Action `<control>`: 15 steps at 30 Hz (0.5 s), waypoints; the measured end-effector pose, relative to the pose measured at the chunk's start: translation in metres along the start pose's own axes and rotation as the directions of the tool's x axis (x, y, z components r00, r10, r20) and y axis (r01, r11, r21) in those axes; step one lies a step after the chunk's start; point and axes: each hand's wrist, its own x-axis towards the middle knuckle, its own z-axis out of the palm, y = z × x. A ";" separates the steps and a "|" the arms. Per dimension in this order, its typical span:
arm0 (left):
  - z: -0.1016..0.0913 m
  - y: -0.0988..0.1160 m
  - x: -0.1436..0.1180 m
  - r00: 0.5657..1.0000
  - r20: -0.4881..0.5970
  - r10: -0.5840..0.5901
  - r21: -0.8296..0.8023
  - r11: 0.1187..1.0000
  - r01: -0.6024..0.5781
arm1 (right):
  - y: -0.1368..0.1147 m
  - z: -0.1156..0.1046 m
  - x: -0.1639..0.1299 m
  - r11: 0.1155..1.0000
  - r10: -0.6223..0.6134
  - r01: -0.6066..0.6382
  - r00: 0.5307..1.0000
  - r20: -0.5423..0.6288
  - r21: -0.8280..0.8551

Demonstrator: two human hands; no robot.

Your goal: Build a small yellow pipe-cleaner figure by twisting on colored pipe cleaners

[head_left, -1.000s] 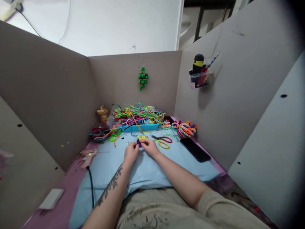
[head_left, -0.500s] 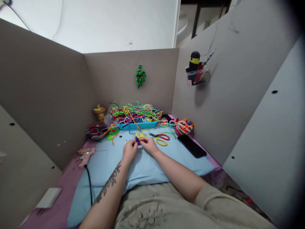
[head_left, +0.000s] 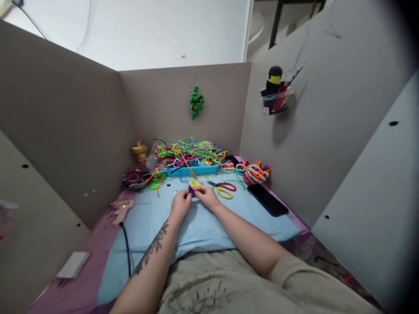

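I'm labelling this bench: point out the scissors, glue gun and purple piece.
Scissors [head_left: 218, 185], head view: where the blades meet the handles.
Glue gun [head_left: 123, 210], head view: upper part of the pink grip.
Purple piece [head_left: 191, 191], head view: its exposed middle.

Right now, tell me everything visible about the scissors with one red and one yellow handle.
The scissors with one red and one yellow loop handle have slim, dark, metal-looking blades; the handles look like plastic. They lie flat on the light-blue, cloth-like sheet, handles spread, blades apparently parted, tips pointing left and slightly away from the wearer. They rest just beyond the bare right hand, which isn't holding them.
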 end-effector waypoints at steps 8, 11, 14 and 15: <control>0.000 -0.002 -0.001 1.000 -0.008 0.009 -0.004 1.000 -0.009 | -0.005 0.001 0.000 1.000 0.013 -0.014 1.000 0.027 0.012; -0.001 -0.001 -0.002 1.000 -0.007 0.009 -0.010 1.000 -0.009 | -0.007 0.001 0.001 1.000 0.018 -0.019 0.999 0.041 0.020; -0.001 0.000 -0.002 1.000 -0.024 0.007 -0.006 1.000 -0.007 | -0.007 0.002 0.002 0.999 0.025 -0.026 0.999 0.042 0.023; -0.002 0.000 -0.002 1.000 -0.029 0.006 -0.006 1.000 -0.006 | -0.007 0.002 0.002 0.999 0.027 -0.028 0.999 0.042 0.029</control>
